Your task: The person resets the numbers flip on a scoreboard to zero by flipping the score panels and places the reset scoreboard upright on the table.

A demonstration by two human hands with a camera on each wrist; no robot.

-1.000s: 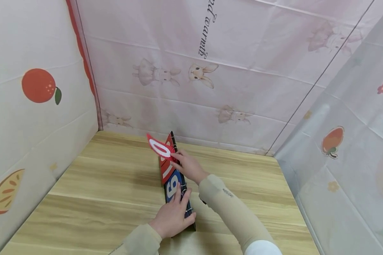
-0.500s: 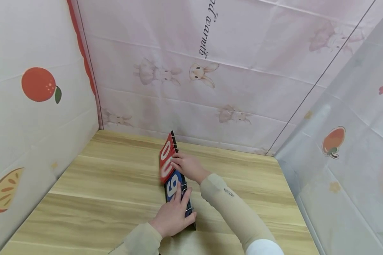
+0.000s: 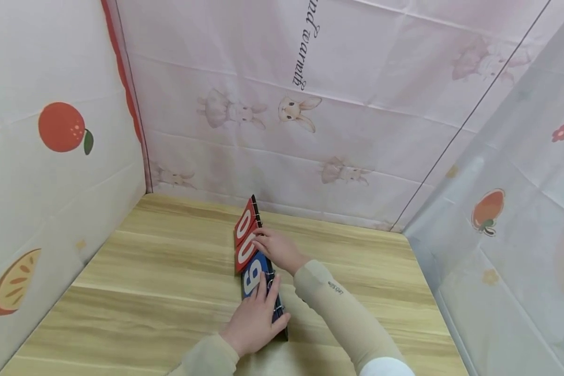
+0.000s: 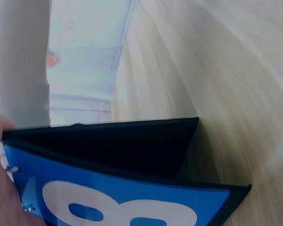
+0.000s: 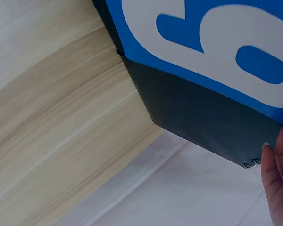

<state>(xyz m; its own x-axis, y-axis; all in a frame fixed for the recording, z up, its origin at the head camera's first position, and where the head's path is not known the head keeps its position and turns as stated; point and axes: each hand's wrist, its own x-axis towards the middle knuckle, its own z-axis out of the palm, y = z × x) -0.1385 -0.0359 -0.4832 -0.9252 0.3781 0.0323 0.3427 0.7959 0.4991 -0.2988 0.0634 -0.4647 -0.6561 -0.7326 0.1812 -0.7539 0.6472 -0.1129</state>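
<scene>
Flip stand: tented on the worktop, black legs splayed, its long ridge running away from the person.
Far red page: reads 0, lying against the left face.
Near red page: also reads 0, now down. A second ago a red 0 page was lifted off the face by the right hand; now none sticks up. My read: that page turn is done, red side at 0 0.
Blue page: 6 or 9, can't tell which; same as a second ago.
Nearest blue page: digit cropped, probably 8.
Left hand: hasn't shifted. Fingers extended onto the blue side and ridge, not clenched; looks like bracing.
Right hand: lowered along with the page, fingertips at the near red page's ridge edge. Can't tell if it's pinching or released.
</scene>
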